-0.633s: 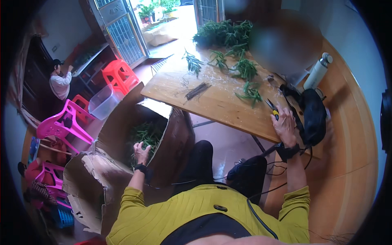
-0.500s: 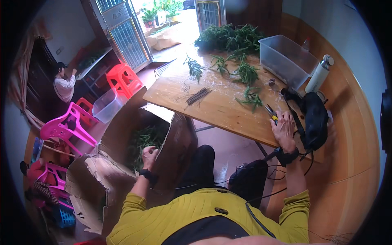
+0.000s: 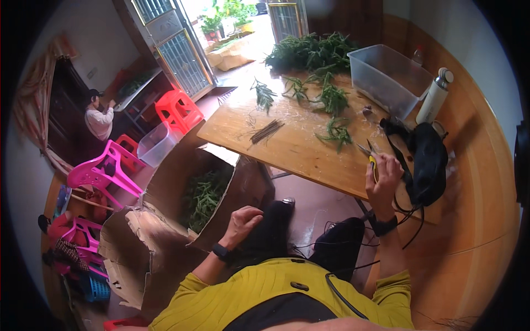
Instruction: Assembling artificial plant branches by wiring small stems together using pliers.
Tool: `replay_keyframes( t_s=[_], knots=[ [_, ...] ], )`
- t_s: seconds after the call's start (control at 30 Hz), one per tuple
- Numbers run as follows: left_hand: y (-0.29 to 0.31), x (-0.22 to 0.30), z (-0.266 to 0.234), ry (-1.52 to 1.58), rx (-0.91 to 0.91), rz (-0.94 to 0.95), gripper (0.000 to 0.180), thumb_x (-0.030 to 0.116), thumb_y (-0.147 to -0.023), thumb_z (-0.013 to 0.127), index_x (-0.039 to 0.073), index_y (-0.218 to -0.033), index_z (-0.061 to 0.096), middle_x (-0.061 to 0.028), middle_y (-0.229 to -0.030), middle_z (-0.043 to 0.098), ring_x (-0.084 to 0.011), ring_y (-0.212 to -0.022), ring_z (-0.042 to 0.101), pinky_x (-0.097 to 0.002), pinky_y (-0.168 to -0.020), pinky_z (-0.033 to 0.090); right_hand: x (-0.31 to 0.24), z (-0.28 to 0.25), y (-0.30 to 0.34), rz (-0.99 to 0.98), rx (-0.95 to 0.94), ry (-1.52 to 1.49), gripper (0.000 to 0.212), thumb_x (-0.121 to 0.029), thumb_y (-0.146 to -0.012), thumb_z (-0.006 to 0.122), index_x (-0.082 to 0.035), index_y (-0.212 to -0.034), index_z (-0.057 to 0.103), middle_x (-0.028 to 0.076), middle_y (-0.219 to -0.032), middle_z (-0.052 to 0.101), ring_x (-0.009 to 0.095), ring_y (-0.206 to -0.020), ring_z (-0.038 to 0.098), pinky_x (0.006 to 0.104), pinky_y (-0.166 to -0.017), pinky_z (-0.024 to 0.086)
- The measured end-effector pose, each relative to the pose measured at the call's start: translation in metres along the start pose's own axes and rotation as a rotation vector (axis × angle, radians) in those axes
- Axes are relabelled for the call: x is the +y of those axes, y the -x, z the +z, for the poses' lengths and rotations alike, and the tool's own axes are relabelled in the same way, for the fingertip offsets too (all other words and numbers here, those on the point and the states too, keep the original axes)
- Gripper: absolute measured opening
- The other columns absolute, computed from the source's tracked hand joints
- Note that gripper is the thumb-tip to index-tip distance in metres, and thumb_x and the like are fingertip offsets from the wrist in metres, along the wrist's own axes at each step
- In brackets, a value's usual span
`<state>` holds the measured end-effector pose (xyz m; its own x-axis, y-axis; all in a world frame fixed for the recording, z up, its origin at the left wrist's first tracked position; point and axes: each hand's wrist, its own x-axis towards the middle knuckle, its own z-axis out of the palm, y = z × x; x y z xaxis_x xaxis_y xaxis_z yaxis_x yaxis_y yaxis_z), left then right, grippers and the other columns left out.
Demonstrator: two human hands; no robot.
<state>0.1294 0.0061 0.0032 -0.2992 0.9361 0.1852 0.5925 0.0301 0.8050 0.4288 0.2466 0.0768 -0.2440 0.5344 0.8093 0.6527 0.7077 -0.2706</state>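
Observation:
My right hand (image 3: pixel 385 179) is closed round a pair of yellow-and-black-handled pliers (image 3: pixel 372 160), raised over the table's near right edge with the jaws apart. Over my lap, beside the torn cardboard box (image 3: pixel 248 182), is my left hand (image 3: pixel 243 223), its fingers curled together and nothing showing in them. Green leafy sprigs (image 3: pixel 204 198) lie inside the box. On the wooden table (image 3: pixel 326 160), loose sprigs (image 3: pixel 335 132) spread ahead of the pliers, and a bundle of thin brown sticks (image 3: pixel 267 131) lies at the left.
A heap of greenery (image 3: pixel 312 52) covers the table's far end, beside a clear plastic bin (image 3: pixel 386 83). A white flask (image 3: pixel 435 96) and a black bag (image 3: pixel 429 165) stand at the right, with cables near my right wrist. Pink chairs (image 3: pixel 105 171) and a seated person (image 3: pixel 99 118) are left.
My left hand has come out of the box, moving right to above my lap. My right hand has lifted off the tabletop and now holds the pliers up.

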Motion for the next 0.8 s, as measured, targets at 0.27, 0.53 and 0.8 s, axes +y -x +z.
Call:
replay_keyframes(
  t_s=[0.27,0.53,0.8],
  knots=[
    [-0.001,-0.009,0.039,-0.260,-0.296,0.158,0.011,0.009,-0.081,0.067,0.000,-0.087,0.065,-0.0146,-0.084,0.063,-0.0316,-0.079,0.063,-0.0349,-0.071,0.051,-0.083,-0.118,-0.049,0.178,-0.215,-1.206,0.067,-0.013,-0.084,0.065,0.001,-0.141,0.034,0.014,-0.113,0.058,0.019,-0.095,0.059,0.0291,-0.082,0.048],
    [-0.026,0.001,0.075,-0.225,-0.500,0.321,0.007,0.011,-0.079,0.066,0.004,-0.081,0.064,-0.0149,-0.084,0.062,-0.0361,-0.076,0.060,-0.0418,-0.067,0.050,-0.065,-0.179,-0.041,0.102,-0.229,-1.195,0.065,-0.018,-0.084,0.067,0.001,-0.137,0.034,0.015,-0.111,0.057,0.018,-0.090,0.059,0.0291,-0.078,0.050],
    [-0.009,-0.122,0.131,-0.584,-0.564,0.362,0.031,0.024,-0.076,0.070,0.012,-0.103,0.063,-0.0134,-0.120,0.052,-0.0325,-0.117,0.046,-0.0451,-0.092,0.041,-0.074,-0.190,-0.109,-0.278,-0.058,-1.172,0.051,-0.018,-0.082,0.069,-0.001,-0.124,0.045,0.013,-0.104,0.061,0.017,-0.079,0.061,0.0270,-0.072,0.051]
  ],
)
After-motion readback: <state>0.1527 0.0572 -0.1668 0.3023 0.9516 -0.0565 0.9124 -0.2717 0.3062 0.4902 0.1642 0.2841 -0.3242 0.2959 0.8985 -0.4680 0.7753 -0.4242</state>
